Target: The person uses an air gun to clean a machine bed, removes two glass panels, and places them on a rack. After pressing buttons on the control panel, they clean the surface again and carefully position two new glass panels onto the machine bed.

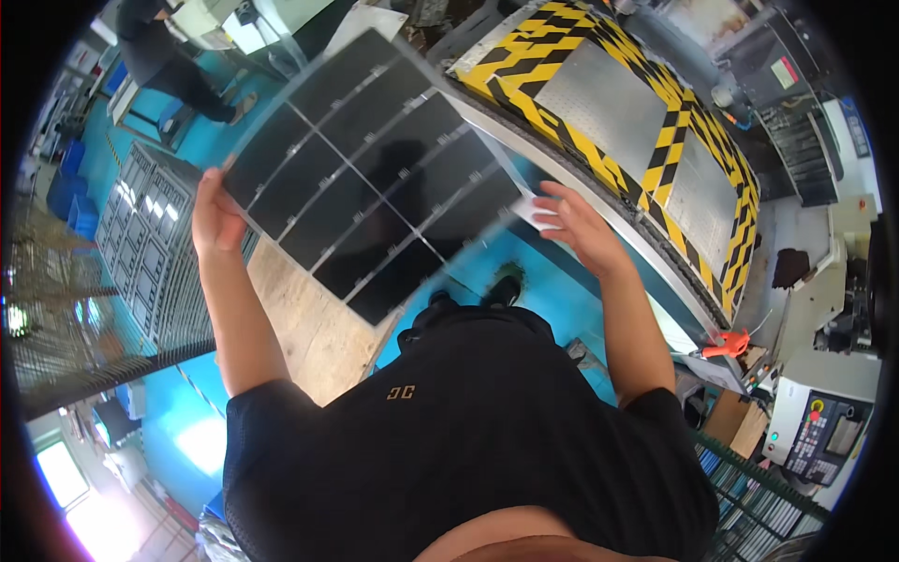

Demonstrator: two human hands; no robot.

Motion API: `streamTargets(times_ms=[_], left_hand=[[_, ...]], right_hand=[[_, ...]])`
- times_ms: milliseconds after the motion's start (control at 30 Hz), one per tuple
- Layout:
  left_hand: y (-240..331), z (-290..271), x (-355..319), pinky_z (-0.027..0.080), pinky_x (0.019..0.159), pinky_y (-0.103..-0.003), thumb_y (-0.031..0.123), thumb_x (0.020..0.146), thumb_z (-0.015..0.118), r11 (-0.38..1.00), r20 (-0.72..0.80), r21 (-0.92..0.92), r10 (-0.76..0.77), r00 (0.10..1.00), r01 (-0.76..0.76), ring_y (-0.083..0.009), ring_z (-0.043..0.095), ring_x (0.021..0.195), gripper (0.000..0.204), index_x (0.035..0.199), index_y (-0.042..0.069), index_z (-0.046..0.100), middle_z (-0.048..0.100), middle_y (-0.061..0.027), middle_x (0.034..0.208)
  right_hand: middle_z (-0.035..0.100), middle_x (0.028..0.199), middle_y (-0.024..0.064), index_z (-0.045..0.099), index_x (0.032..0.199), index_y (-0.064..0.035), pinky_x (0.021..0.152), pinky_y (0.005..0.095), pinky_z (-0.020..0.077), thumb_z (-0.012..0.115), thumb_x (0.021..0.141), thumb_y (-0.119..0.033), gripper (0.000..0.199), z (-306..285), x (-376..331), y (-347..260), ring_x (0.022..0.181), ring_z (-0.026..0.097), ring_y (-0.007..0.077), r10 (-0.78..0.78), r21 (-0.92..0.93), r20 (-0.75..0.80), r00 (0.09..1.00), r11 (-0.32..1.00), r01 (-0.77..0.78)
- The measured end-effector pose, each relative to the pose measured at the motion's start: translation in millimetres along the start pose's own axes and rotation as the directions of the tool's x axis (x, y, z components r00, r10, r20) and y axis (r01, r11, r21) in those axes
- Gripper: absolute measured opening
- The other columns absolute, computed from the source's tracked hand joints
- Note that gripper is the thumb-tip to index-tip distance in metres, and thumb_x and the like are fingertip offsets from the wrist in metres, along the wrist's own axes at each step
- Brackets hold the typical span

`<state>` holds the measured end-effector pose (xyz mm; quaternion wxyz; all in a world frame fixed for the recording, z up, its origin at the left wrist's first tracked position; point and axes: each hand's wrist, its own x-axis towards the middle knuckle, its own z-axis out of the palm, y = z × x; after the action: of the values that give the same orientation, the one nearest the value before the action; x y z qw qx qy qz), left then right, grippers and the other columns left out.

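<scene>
A dark, glossy sheet [323, 201] with pale lines dividing it into several rectangles is tilted up in front of me. My left hand [218, 214] grips its left edge, fingers closed round the rim. At the sheet's right corner is my right hand [582, 228], its fingers bent over a thin white piece [536, 214] like paper or cloth. Whether those fingers also touch the sheet I cannot tell. A dark reflection shows on the glossy face.
Beneath the sheet's left side lies a wooden board [304, 328]. A machine cover [609, 94] with yellow-black striped tape stands at the right, near an orange air gun [729, 345] and a control panel [824, 436]. Stacked framed sheets [145, 229] stand left; another person [169, 56] is far left.
</scene>
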<state>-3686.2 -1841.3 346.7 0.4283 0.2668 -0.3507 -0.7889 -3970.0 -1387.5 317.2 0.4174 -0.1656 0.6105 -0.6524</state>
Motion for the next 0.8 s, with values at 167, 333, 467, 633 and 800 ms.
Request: streamTargets(times_ms=[167,333,467,633,800], left_hand=[[-53,46,10,0.048,0.095,-0.030,0.012,0.094,0.060,0.993,0.136,0.112,-0.054,0.989,0.039,-0.0184,0.061,0.102,0.021,0.111,0.000,0.058,0.064,-0.0071,0.105],[-87,6,67,0.050,0.083,-0.035,0.030,0.089,0.064,0.169,0.037,0.984,0.076,0.996,-0.050,-0.0228,0.064,0.095,0.041,0.114,-0.002,0.060,0.065,-0.0167,0.100],[-75,-143,111,0.046,0.089,-0.046,0.044,0.079,0.069,-0.150,-0.067,0.985,0.128,0.990,0.086,-0.0403,0.061,0.104,0.060,0.110,-0.007,0.062,0.065,-0.0274,0.107],[-84,-130,132,0.039,0.049,-0.038,0.037,0.080,0.072,0.149,-0.313,0.945,0.139,0.940,0.293,-0.0201,0.051,0.060,0.043,0.090,-0.004,0.062,0.053,-0.0097,0.069],[-101,-106,126,0.037,0.042,-0.035,0.029,0.078,0.069,0.337,-0.520,0.830,0.184,0.834,0.444,-0.0184,0.052,0.052,0.030,0.087,0.000,0.068,0.060,-0.0084,0.071]], right_hand=[[0.063,0.120,0.0063,0.054,0.129,-0.0013,0.097,0.0308,0.0447,0.072,0.085,-0.014,0.049,-8,-9,0,0.111,0.058,0.0139,0.022,0.140,0.322,0.946,0.988,-0.070],[0.066,0.114,0.0053,0.057,0.125,-0.0011,0.090,0.0298,0.0490,0.070,0.086,-0.012,0.043,-90,-41,12,0.102,0.062,0.0141,0.046,0.320,-0.008,0.999,0.947,-0.041],[0.065,0.112,0.0047,0.053,0.130,-0.0025,0.092,0.0301,0.0473,0.067,0.089,-0.011,0.044,-224,-81,32,0.105,0.060,0.0146,0.025,0.318,-0.458,0.889,0.938,0.138],[0.058,0.123,0.0082,0.045,0.134,-0.0010,0.097,0.0345,0.0451,0.065,0.091,-0.015,0.050,-361,-159,-12,0.114,0.055,0.0198,0.000,0.188,-0.789,0.615,0.952,0.242],[0.065,0.108,0.0079,0.058,0.117,-0.0047,0.088,0.0382,0.0520,0.060,0.095,-0.016,0.025,-469,-179,-17,0.099,0.063,0.0216,0.013,0.231,-0.751,0.660,0.942,0.245]])
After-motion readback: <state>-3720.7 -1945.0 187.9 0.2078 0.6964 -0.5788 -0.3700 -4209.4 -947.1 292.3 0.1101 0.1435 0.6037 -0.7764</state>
